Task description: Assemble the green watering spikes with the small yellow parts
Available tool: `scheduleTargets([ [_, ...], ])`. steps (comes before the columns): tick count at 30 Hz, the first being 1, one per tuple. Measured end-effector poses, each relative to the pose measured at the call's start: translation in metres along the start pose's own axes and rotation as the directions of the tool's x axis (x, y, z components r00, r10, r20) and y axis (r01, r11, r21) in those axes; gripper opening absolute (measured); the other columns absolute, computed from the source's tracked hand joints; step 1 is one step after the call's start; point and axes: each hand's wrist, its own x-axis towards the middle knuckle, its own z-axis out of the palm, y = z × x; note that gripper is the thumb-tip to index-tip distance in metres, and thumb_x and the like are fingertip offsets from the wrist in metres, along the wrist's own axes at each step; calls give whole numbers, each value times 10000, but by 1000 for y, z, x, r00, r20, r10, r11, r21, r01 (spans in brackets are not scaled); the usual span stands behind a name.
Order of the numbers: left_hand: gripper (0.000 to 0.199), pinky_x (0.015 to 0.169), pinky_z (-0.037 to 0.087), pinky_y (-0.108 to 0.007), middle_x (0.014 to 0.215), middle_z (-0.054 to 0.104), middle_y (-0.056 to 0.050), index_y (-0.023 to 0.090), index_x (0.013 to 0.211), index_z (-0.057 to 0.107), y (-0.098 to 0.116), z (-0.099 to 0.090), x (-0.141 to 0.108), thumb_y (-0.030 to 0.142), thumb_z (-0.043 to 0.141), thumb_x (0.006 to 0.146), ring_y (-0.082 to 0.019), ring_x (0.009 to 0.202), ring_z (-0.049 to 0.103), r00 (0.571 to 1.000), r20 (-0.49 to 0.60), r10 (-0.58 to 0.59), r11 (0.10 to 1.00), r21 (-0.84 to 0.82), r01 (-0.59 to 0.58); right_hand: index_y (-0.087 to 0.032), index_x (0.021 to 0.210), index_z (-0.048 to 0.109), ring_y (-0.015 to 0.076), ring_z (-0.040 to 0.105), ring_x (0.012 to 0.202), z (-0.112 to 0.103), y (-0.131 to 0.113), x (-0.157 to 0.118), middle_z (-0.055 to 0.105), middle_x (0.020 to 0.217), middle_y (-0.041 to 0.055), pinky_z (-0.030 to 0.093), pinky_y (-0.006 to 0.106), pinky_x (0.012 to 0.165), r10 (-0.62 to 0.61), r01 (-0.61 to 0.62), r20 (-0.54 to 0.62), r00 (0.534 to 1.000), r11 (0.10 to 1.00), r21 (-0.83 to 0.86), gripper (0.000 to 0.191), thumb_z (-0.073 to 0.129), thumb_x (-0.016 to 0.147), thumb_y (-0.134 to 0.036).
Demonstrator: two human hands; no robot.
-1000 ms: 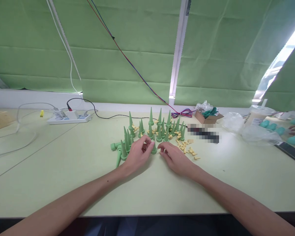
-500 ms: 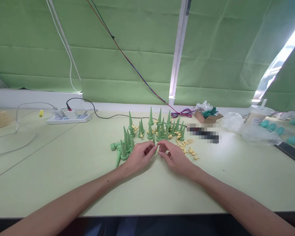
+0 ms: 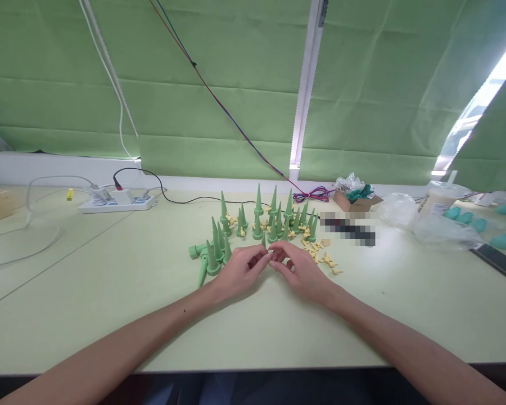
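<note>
My left hand (image 3: 243, 266) and my right hand (image 3: 299, 267) meet fingertip to fingertip over the table. Both are closed in a pinch; whatever sits between the fingertips is too small and hidden to name. Just behind the left fingers rises the tip of a green cone-shaped spike (image 3: 263, 239). Several more green plastic spikes (image 3: 258, 203) stand upright beyond the hands. To the left, near my left wrist, other spikes (image 3: 213, 262) stand, and one with a side arm (image 3: 203, 267) lies down. Small yellow plastic pieces (image 3: 329, 260) lie scattered beside my right hand and among the spikes.
A white power strip (image 3: 118, 203) with plugs and cables is at the left. A cardboard box (image 3: 356, 203) stands at the back right. Farther right are a plastic cup (image 3: 438, 199), clear bags (image 3: 398, 209), teal pieces (image 3: 504, 241) and a phone (image 3: 500, 263).
The fingertips of my two hands have come closer together, with the left fingers shifting slightly right and down. The spikes and yellow pieces on the table stay where they were.
</note>
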Motion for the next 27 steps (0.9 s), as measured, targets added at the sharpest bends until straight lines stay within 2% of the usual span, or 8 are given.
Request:
scheduleTargets([
  [5, 354, 541, 284, -241, 630, 508, 28, 165, 763, 579, 0, 0, 0, 384, 413, 986, -101, 562, 351, 1000, 22, 0, 1000, -2, 0, -211, 1112, 546, 156, 631, 858, 0, -1, 0, 669, 969, 42, 502, 287, 744, -1, 1, -5, 1000, 1000, 2, 190, 538, 926, -168],
  [16, 294, 551, 288, -230, 614, 469, 46, 162, 773, 555, -4, 0, -1, 313, 420, 986, -92, 557, 364, 1000, 21, 20, 999, 36, -21, -225, 1094, 557, 165, 633, 871, 2, 5, 0, 662, 1015, 44, 513, 284, 686, -26, 26, -37, 999, 1000, -16, 181, 563, 917, -187],
  [22, 270, 551, 292, -232, 618, 485, 45, 168, 797, 553, -5, 1, 0, 312, 425, 986, -94, 562, 376, 999, -38, -2, 999, 40, 4, -220, 1077, 546, 163, 622, 836, 1, 0, 1, 611, 1085, 69, 527, 274, 621, -12, 9, -116, 993, 1000, -22, 171, 567, 907, -226],
  [27, 259, 556, 307, -229, 620, 486, 44, 173, 811, 558, -4, 0, 0, 319, 432, 985, -96, 569, 390, 997, -81, -13, 1000, 17, 15, -211, 1160, 500, 167, 627, 836, 1, 0, 1, 595, 1118, 89, 520, 276, 607, 66, -69, -160, 985, 998, -10, 259, 545, 923, -307],
])
